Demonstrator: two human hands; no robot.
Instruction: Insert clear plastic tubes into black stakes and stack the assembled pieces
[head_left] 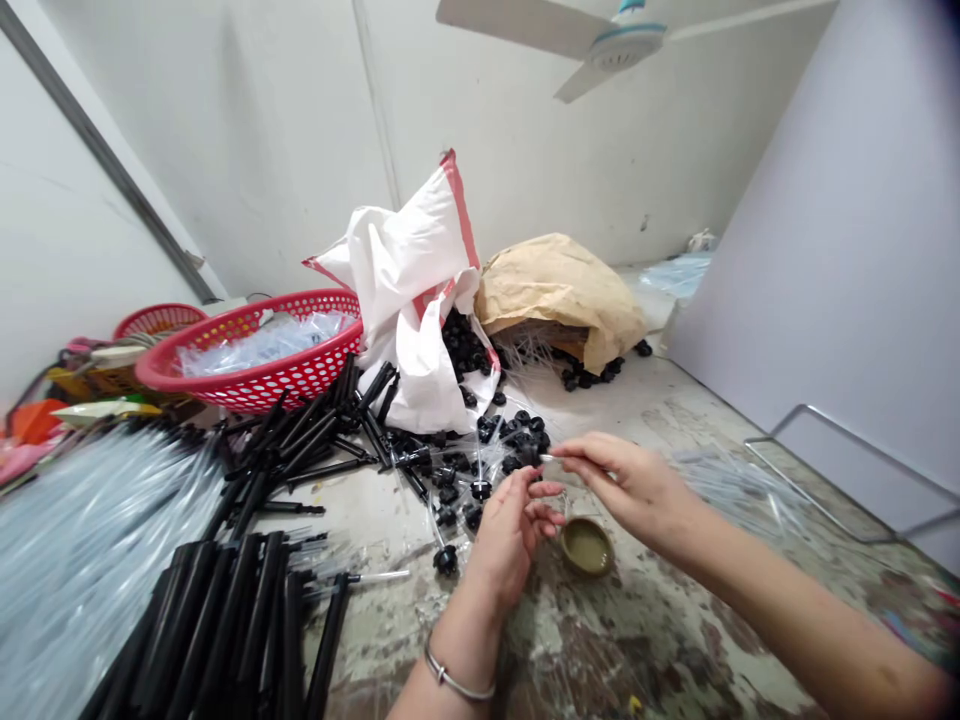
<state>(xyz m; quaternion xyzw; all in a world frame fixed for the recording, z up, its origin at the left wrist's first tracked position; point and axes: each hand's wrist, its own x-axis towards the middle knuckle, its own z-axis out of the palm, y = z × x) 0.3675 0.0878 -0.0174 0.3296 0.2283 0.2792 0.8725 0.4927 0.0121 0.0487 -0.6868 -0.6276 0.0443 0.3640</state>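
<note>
My left hand [517, 525], with a metal bangle at the wrist, has thumb and forefinger pinched on a black plastic cap [529, 453], partly blurred against the pile behind. Its other fingers are loosely curled. From the right, my right hand [626, 485] pinches a thin pale tube [550, 458], whose tip meets the cap. Whether the tip is inside it, I cannot tell. Just below the hands stands a small round bowl [587, 547] with liquid in it. Loose black caps [517, 435] lie beyond my fingers, and a few to the left have clear tubes attached.
Black tubes [225, 620] and a heap of clear plastic sleeves [97, 540] fill the left side. A red basket [300, 375], a white sack [412, 250] and a brown paper bag [562, 285] stand behind. Thin clear tubes [750, 490] and a metal wire frame [795, 480] are at right.
</note>
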